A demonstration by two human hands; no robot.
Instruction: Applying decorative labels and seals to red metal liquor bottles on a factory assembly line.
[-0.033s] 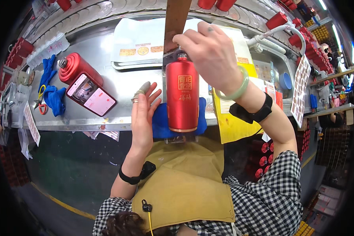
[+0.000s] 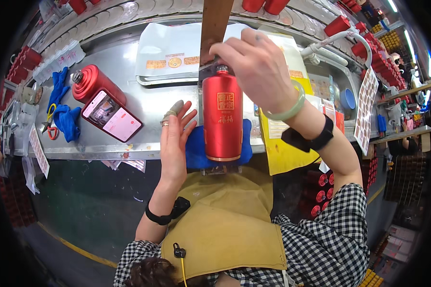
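Observation:
A red metallic bottle with gold print lies in front of me, its neck pointing away and its base toward my apron. Under its lower part is a blue cloth. Over the bottle's neck my right hand is closed, thumb and fingers pinched together by the silvery top; whatever they hold, if anything, is hidden. My left hand stands to the left of the bottle, fingers stretched and apart, touching nothing. Finger covers sit on one or more of its fingers.
To the left, a phone leans on another red bottle, near scissors and blue gloves. A white sheet with gold labels lies on a tray behind. Right are a yellow sheet and a curved pipe. A wooden post stands ahead.

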